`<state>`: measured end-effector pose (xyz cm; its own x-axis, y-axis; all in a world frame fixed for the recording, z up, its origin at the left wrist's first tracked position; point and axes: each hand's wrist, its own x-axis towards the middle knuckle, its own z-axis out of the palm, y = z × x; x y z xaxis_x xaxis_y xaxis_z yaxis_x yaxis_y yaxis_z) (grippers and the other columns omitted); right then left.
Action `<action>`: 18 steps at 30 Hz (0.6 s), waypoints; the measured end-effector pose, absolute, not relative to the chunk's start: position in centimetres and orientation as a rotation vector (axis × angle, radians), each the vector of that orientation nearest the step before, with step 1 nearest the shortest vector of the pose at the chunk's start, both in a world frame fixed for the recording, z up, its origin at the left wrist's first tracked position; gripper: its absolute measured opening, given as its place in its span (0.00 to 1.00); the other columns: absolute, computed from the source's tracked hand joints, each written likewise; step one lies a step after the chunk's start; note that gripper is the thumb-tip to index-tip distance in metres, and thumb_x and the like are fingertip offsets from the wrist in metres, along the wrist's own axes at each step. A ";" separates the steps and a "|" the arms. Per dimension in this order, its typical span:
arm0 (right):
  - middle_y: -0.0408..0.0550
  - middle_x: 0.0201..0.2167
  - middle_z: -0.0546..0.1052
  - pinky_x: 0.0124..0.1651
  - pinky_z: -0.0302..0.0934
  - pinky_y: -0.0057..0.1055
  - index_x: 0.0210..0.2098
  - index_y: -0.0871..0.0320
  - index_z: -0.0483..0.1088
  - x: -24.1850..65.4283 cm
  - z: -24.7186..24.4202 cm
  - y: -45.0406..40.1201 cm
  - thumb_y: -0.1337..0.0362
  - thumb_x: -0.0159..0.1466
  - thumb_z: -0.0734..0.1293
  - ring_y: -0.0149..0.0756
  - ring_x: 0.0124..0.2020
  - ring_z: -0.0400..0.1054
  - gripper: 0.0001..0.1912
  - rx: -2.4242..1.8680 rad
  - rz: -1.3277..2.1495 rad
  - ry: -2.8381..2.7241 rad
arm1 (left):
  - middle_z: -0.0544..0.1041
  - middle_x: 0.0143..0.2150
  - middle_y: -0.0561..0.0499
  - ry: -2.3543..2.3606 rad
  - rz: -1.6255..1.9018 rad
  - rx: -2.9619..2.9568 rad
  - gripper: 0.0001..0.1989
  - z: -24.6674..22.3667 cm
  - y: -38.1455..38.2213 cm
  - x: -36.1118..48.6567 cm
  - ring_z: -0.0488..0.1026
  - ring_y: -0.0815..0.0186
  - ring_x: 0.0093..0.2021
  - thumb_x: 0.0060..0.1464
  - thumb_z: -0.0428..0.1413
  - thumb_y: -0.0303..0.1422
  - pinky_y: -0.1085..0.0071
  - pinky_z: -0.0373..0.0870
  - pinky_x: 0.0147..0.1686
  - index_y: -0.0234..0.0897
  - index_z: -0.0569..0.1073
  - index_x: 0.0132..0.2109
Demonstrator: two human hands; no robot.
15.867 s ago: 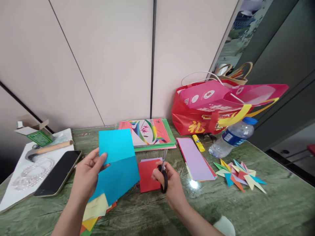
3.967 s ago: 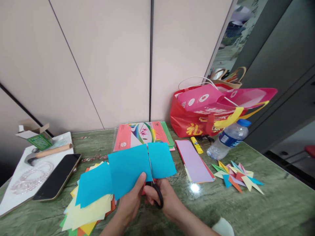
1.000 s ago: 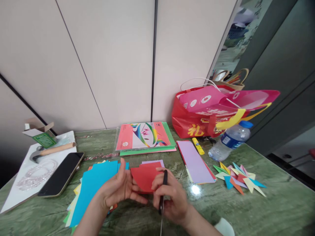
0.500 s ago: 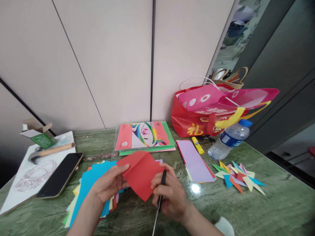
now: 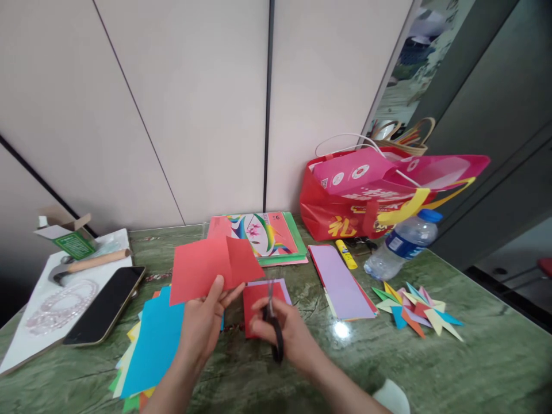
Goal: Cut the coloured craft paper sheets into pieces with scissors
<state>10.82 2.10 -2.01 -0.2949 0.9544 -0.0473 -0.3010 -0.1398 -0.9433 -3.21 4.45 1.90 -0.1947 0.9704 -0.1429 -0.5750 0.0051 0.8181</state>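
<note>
A creased red sheet (image 5: 200,267) is held up by my left hand (image 5: 204,325), its thumb on the front of the paper. My right hand (image 5: 282,330) grips black-handled scissors (image 5: 277,336), their blades upward and smeared by motion. Beneath the scissors, a smaller red piece (image 5: 252,299) lies over a lilac sheet (image 5: 284,290) on the table. Left of my left hand is a stack of coloured paper with a blue sheet (image 5: 155,345) on top.
The green table (image 5: 345,368) holds a phone (image 5: 106,305), hammer (image 5: 97,261), paper pack (image 5: 263,230), lilac strips (image 5: 342,282), glue stick (image 5: 346,255), bottle (image 5: 403,244) and folded paper points (image 5: 420,307). A red bag (image 5: 319,201) stands behind.
My left hand has moved up and left with the red sheet, which has opened out at its crease. The right hand has let go of the sheet, and the scissors have turned blades up.
</note>
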 end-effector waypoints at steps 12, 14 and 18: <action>0.39 0.22 0.64 0.27 0.49 0.25 0.30 0.58 0.65 10.0 -0.6 0.4 0.53 0.43 0.73 0.27 0.24 0.54 0.21 -0.668 1.922 -1.183 | 0.78 0.31 0.45 1.143 1.295 0.520 0.17 2.0 2.9 -0.9 0.75 0.63 0.31 0.41 0.59 0.38 0.78 0.65 0.17 0.31 0.71 0.37; 0.39 0.23 0.62 0.27 0.48 0.25 0.30 0.58 0.65 10.0 -0.5 0.6 0.52 0.44 0.72 0.28 0.24 0.53 0.21 -0.662 1.881 -1.217 | 0.76 0.25 0.48 1.190 1.285 0.494 0.17 1.5 2.7 -0.6 0.74 0.67 0.25 0.39 0.61 0.39 0.80 0.62 0.15 0.30 0.71 0.33; 0.39 0.23 0.61 0.27 0.48 0.25 0.31 0.58 0.64 10.1 -0.5 0.8 0.50 0.47 0.70 0.28 0.25 0.53 0.21 -0.654 1.815 -1.255 | 0.75 0.24 0.50 1.202 1.295 0.501 0.17 0.6 2.6 -0.5 0.73 0.67 0.26 0.37 0.62 0.39 0.75 0.69 0.25 0.31 0.70 0.33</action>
<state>10.08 0.78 -0.54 -0.5328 0.8456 0.0326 -0.3288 -0.1714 -0.9287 -0.49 2.62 0.65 -0.1684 0.9058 -0.3889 -0.4553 0.2784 0.8457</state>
